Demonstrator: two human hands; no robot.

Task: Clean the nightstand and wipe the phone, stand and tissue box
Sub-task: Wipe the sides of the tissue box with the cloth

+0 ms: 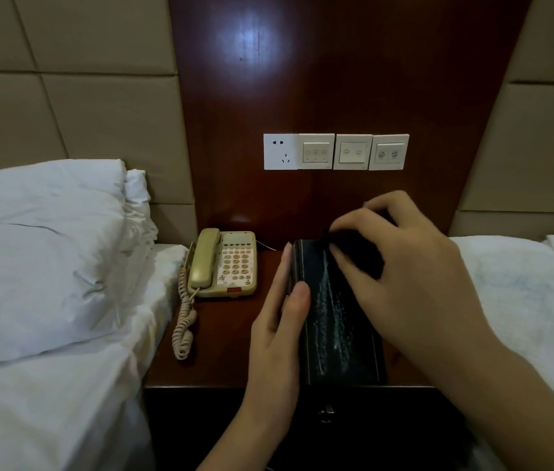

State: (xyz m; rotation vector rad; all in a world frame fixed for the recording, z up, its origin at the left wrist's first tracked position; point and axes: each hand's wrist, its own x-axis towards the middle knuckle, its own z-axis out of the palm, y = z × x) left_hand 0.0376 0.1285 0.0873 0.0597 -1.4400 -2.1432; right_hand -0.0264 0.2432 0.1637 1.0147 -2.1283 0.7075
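Observation:
A black tissue box [336, 321] with pale stitching lies on the dark wooden nightstand [224, 341], its top streaked with wet smears. My left hand [279, 321] grips the box's left side, thumb on top. My right hand [401, 266] holds a dark cloth [360, 253] bunched under its curled fingers and presses it on the far end of the box. A beige corded phone [224, 263] sits at the back left of the nightstand, its coiled cord [183, 321] hanging over the left edge.
Beds with white linen flank the nightstand: pillows [44, 253] on the left, a white cover [520, 287] on the right. A socket and switch panel [336, 151] is fixed to the wooden wall panel behind. A drawer knob [325, 414] shows below the front edge.

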